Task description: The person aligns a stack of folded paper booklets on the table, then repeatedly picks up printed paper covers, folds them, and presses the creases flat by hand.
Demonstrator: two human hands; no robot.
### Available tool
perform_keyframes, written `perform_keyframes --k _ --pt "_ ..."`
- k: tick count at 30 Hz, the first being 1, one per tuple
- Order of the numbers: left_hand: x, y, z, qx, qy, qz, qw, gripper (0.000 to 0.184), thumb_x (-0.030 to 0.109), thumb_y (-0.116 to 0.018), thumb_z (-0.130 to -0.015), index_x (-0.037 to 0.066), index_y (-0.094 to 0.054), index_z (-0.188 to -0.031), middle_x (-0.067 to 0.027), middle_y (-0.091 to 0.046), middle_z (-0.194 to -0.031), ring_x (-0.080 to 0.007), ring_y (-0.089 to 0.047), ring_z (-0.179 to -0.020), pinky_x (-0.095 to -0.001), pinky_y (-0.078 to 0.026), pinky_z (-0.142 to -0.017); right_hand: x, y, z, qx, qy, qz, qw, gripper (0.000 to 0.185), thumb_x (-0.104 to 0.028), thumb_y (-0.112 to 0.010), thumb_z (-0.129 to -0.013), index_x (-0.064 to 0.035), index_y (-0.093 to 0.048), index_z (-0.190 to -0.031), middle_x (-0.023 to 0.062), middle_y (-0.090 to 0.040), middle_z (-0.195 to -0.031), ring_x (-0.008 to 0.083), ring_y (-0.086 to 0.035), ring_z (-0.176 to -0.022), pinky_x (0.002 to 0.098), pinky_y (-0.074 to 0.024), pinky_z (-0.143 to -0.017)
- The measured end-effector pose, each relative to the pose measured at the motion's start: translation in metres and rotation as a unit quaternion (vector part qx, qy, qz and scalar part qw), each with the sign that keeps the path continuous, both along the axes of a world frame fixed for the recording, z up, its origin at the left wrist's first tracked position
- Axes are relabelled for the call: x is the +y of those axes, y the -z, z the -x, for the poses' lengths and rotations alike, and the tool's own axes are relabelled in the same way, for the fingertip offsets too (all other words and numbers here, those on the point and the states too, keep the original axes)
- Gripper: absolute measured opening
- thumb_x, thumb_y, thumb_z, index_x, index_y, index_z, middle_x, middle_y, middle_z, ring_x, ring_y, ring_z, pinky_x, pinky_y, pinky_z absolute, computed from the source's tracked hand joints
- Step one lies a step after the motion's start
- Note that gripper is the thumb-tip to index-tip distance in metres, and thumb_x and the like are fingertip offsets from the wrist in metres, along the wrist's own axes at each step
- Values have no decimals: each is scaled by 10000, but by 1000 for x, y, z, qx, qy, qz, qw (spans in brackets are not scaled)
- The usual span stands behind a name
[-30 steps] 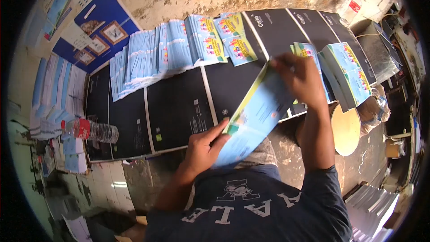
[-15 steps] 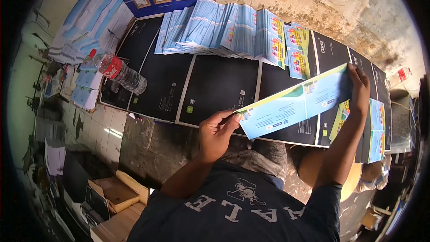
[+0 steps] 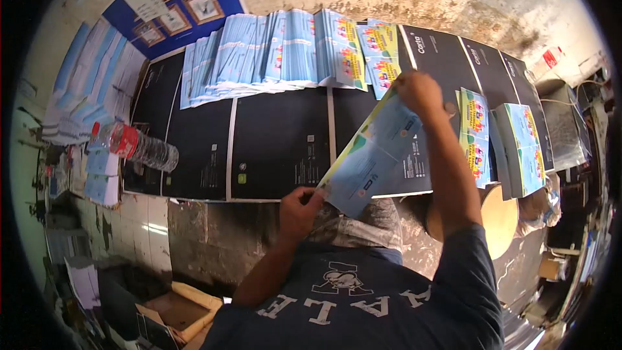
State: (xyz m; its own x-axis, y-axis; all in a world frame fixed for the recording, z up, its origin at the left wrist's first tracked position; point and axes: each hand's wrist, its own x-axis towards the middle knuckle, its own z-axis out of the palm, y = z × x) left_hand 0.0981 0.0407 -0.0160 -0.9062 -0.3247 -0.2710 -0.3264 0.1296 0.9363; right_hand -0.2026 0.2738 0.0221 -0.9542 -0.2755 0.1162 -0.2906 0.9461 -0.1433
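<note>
A long light-blue printed sheet (image 3: 372, 162) with a green and yellow edge hangs at a slant between my two hands. My left hand (image 3: 300, 212) pinches its lower left corner near the table's front edge. At the upper end my right hand (image 3: 420, 94) is closed on the sheet, its fingertips partly hidden. Beyond the hands, a long overlapping row of folded blue leaflets (image 3: 259, 52) lies along the back of the table, with yellow-covered ones (image 3: 380, 52) at its right end. Right of my right forearm are yellow and blue leaflets (image 3: 475, 133) and a thicker stack (image 3: 523, 146).
The table (image 3: 278, 142) has a black, white-lined surface. A plastic bottle with a red label (image 3: 136, 146) lies at its left end, near stacked papers (image 3: 94, 84). A round stool (image 3: 499, 220) stands below the right side. A blue framed board (image 3: 178, 10) leans behind.
The sheet has gone from nearly level to a steeper slant, its right end moving up and left with my right hand. My left hand is slightly lower. The camera view has shifted.
</note>
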Motion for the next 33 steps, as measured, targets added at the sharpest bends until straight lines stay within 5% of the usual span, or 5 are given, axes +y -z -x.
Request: perform_keyframes --k 8,15,21,26,33 --pt "32 33 31 -113 -54 -165 978 203 140 -661 -962 -62 -676 -958 -103 -720 -824 -142 -691 -711 -263 -539 -621 -22 84 34 -86 80 5 993 271 -364 -648 -880 -168 -779 -1013 87 -719 -1106 292 -659 -1069 504 -455 -933" --pt "38 54 45 -183 -79 -274 941 172 118 -625 -980 -52 -650 -987 -132 -716 -884 -204 -722 -780 -304 -585 -692 -18 103 43 51 60 28 997 260 -325 -725 -834 -143 -772 -1013 113 -700 -1089 311 -615 -1103 492 -436 -932" --pt "37 52 45 -200 -103 -303 926 190 146 -624 -985 -42 -647 -1002 -126 -708 -915 -205 -721 -836 -299 -578 -718 -10 90 54 -178 70 163 968 386 -333 -746 -825 -90 -703 -1122 182 -665 -1155 423 -638 -1067 475 -516 -924" --pt "38 52 44 -213 -99 -290 928 190 150 -622 -987 -37 -646 -1010 -119 -708 -916 -208 -718 -830 -292 -569 -708 -12 97 27 -132 -3 59 990 880 -435 -884 -671 -3 -518 -1345 246 -575 -1303 396 -574 -1208 456 -491 -1014" --pt "45 52 46 -207 -126 -273 931 180 150 -640 -976 -29 -647 -994 -110 -715 -896 -189 -724 -825 -290 -555 -688 -44 76 -31 -244 7 -47 969 1470 -618 -931 -455 117 -220 -1511 314 -165 -1601 451 -167 -1496 578 -266 -1176"
